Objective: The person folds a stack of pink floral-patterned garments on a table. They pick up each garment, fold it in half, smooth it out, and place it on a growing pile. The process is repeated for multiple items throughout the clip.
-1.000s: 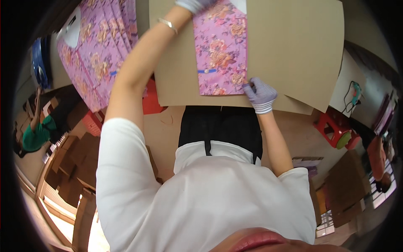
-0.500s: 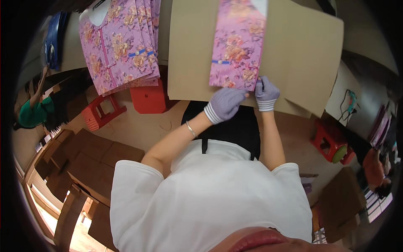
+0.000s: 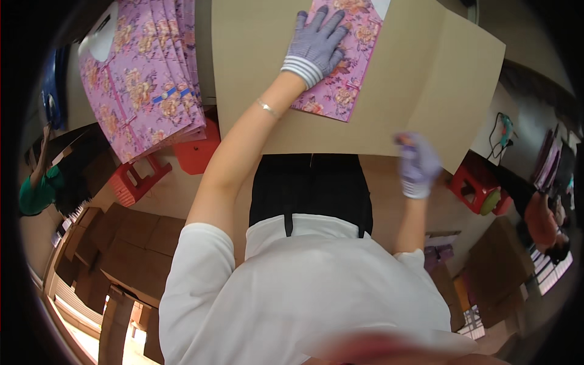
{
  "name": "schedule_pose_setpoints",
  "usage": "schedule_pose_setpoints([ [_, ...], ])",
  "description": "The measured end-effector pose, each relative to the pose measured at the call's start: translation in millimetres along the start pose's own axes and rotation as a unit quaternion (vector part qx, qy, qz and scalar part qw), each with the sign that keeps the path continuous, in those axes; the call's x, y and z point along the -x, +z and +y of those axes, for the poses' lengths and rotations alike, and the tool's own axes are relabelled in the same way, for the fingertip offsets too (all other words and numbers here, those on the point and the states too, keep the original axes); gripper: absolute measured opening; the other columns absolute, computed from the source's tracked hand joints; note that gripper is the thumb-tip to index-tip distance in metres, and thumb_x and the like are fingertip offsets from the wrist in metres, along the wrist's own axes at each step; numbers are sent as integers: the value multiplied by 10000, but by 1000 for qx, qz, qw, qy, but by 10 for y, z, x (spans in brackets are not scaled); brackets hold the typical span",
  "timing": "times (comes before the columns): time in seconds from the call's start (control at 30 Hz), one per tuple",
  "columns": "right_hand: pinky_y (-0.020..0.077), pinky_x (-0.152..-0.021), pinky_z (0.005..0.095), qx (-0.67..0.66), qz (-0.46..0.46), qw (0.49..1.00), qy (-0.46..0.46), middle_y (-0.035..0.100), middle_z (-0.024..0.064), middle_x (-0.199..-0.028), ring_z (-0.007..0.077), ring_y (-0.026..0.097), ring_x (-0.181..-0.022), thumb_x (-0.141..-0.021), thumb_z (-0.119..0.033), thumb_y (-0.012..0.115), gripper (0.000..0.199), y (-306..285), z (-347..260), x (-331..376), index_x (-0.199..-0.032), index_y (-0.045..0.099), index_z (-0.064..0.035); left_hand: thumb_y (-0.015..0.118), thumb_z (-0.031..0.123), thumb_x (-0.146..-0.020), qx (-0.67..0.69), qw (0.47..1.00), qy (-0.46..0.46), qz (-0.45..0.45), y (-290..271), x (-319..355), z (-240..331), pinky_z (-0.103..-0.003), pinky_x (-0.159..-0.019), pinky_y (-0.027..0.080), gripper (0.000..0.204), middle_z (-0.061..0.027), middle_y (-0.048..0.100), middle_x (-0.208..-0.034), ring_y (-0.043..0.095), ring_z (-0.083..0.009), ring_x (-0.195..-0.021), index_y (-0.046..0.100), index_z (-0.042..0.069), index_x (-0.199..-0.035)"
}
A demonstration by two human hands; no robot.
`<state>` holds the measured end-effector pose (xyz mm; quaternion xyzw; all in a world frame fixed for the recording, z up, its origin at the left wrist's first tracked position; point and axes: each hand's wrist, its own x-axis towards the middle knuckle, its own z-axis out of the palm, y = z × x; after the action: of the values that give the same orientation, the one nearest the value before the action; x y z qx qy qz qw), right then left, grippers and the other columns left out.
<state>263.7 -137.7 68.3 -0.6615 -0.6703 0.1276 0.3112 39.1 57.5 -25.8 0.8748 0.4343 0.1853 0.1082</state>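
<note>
A folded pink-purple garment [image 3: 325, 97] with a floral print and pink piping lies on a tan cardboard sheet [image 3: 420, 79]. My left hand [image 3: 315, 45], in a light purple knit glove with a striped cuff, rests flat on it with the fingers spread. My right hand [image 3: 418, 164], gloved the same way, is in the air just off the near edge of the cardboard, to the right of the garment. Motion smears its fingers, so I cannot make out whether anything is in them.
A stack of matching folded floral garments [image 3: 140, 85] stands to the left of the cardboard. A red stool [image 3: 137, 179] is below it, another red stool [image 3: 474, 185] at the right. Brown cartons [image 3: 146, 243] lie at lower left. Other people [image 3: 45, 188] are at both sides.
My left hand has moved from the garment's near edge up onto it and spread flat. My right hand has left the garment's corner and moved right and toward me.
</note>
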Motion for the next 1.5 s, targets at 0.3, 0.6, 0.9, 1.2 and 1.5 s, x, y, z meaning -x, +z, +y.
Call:
schedule_pose_setpoints([
  [0.3,411,-1027,362,-192,38,928,317,560,164,-1317,255,539,-1214,-1028,-383,401,536,-1007,1874,-526,-1345,476,41,597,323,-830,-69,996,-56,-25,25,396,173,-609,-1098,223,492,-76,392,-1492,347,-340,-1366,571,124,-1279],
  [0.6,330,-1081,454,-59,10,997,40,440,127,-1445,306,408,-1316,-894,-535,560,662,595,561,-1119,-1387,473,-102,619,324,-816,-57,994,-78,-45,-11,428,173,-595,-1116,203,544,-86,351,-1521,310,-348,-1397,533,123,-1315],
  [0.9,241,-1025,621,283,-15,959,-11,421,95,-1478,367,317,-1375,-781,-539,655,611,1208,673,-1008,-1268,596,-177,599,332,-833,-69,993,-84,-50,12,426,180,-599,-1108,209,549,-87,340,-1526,297,-361,-1398,521,121,-1334],
  [1.2,227,-1010,680,303,-12,953,10,457,33,-1453,304,345,-1362,-780,-564,644,587,1290,618,-1229,-1257,612,-224,581,347,-833,-95,987,-70,-111,-91,267,254,-683,-1058,202,560,-37,318,-1540,277,-426,-1388,513,109,-1335],
  [1.5,242,-934,739,292,8,956,-8,465,-17,-1441,282,356,-1336,-743,-559,682,551,1328,638,-1230,-1198,652,-250,574,360,-832,-103,984,-77,-127,-62,178,279,-721,-1047,193,564,-27,307,-1544,268,-417,-1397,509,150,-1352],
])
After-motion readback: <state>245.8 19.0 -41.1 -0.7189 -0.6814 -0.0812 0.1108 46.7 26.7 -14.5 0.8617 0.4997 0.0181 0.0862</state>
